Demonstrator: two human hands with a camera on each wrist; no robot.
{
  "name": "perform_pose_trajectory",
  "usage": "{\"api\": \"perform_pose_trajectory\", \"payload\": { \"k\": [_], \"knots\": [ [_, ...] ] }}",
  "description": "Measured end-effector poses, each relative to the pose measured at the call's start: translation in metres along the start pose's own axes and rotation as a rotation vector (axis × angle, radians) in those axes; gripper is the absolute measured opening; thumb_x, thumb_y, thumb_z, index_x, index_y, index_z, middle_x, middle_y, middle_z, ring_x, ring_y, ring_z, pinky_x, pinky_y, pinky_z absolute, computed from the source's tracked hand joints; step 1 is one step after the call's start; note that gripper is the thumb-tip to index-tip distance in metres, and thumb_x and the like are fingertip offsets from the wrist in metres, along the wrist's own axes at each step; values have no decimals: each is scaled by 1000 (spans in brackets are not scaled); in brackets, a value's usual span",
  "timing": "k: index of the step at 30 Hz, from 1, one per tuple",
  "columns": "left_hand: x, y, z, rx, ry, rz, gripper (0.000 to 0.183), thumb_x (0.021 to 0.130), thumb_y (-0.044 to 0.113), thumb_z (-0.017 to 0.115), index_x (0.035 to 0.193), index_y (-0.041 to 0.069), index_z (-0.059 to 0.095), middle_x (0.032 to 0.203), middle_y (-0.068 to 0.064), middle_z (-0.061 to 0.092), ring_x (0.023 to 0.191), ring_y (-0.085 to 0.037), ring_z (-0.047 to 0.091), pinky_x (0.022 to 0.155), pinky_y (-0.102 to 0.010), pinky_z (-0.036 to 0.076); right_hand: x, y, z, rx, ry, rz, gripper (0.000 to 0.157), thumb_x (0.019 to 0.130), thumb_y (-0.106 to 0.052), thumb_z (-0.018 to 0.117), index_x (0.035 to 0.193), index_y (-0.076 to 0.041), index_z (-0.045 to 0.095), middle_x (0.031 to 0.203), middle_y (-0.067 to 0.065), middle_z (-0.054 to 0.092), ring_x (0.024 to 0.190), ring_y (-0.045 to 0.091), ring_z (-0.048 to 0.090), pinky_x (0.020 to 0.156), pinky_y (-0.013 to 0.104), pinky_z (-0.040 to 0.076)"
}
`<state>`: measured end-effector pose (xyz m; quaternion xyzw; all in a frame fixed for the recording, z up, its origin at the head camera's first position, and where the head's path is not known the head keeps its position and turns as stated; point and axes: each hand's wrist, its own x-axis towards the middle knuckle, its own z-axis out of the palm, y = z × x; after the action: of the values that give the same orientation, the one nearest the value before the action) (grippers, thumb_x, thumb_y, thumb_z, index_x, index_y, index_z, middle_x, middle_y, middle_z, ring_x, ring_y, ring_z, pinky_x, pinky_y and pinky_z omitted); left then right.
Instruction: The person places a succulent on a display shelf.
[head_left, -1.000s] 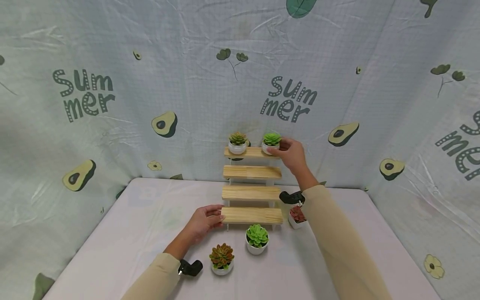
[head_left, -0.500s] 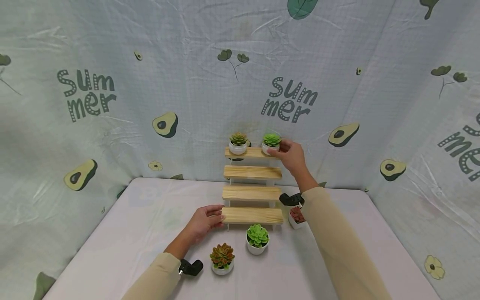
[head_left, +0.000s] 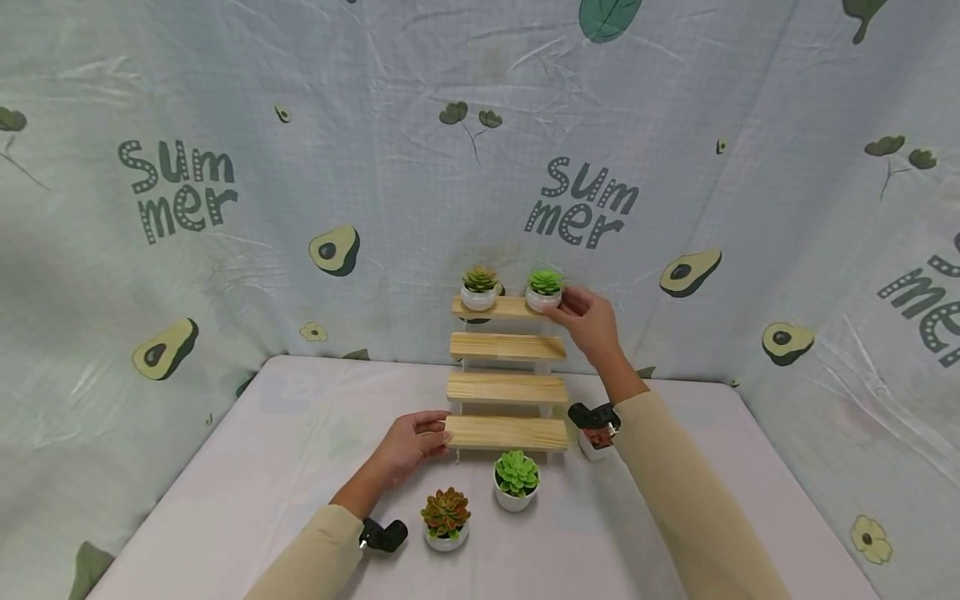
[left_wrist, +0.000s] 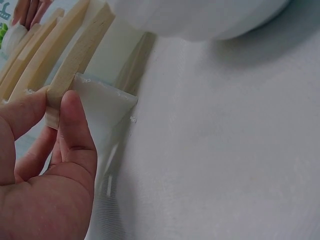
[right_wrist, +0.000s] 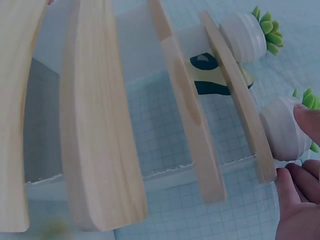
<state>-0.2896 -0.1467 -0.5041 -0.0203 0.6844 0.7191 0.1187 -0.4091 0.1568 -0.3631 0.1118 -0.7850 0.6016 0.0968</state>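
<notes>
A four-step wooden plant stand (head_left: 507, 388) with clear side supports stands against the back cloth. My left hand (head_left: 408, 447) pinches the left end of its lowest step; in the left wrist view thumb and fingers (left_wrist: 77, 122) meet on that end. On the top step sit a brownish-green succulent (head_left: 479, 288) in a white pot, left, and a bright green succulent (head_left: 544, 291) in a white pot, right. My right hand (head_left: 592, 321) is at the right side of that green succulent's pot (right_wrist: 280, 130), fingers loosely bent, one digit overlapping the pot, another fingertip right at the step's end.
In front of the stand on the white table (head_left: 315, 433) are a green succulent (head_left: 516, 480) and a brown-orange succulent (head_left: 446, 517), both in white pots. A red succulent (head_left: 596, 442) in a white pot is right of the stand, partly hidden by my right wrist camera (head_left: 592, 417).
My right hand has drawn slightly down and right from the green succulent's pot, which stays on the top step. My left hand keeps its grip on the lowest step.
</notes>
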Motion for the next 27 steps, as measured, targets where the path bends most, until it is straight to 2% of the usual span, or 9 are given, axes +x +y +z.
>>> {"api": "perform_pose_trajectory", "payload": {
  "k": [7, 14, 20, 27],
  "knots": [
    [-1, 0, 1, -4, -6, 0, 45, 98, -3, 64, 141, -6, 55, 115, -15, 64, 90, -15, 68, 80, -28, 63, -18, 9, -6, 39, 73, -40, 64, 90, -20, 80, 144, 3, 55, 144, 22, 58, 135, 32, 57, 104, 25, 54],
    [-4, 2, 1, 3, 0, 4, 45, 98, -2, 64, 141, -7, 54, 115, -16, 64, 90, -16, 67, 80, -28, 63, -44, 23, -14, 65, 97, -44, 65, 91, -24, 80, 143, 4, 54, 144, 25, 57, 134, 35, 57, 95, 11, 53],
    [-6, 2, 1, 5, 7, 8, 44, 98, -2, 63, 141, -7, 54, 115, -17, 64, 90, -16, 68, 79, -28, 63, -68, 33, -22, 35, 102, -1, 68, 90, -32, 81, 144, 0, 55, 144, 21, 59, 134, 32, 58, 90, 7, 52],
    [-4, 0, 1, -6, -1, 9, 44, 98, -2, 64, 140, -7, 55, 114, -16, 65, 90, -16, 68, 79, -28, 63, -94, 45, -34, -4, 127, 33, 62, 91, -34, 79, 141, -4, 58, 142, 17, 62, 132, 32, 60, 88, 6, 52]
  ]
}}
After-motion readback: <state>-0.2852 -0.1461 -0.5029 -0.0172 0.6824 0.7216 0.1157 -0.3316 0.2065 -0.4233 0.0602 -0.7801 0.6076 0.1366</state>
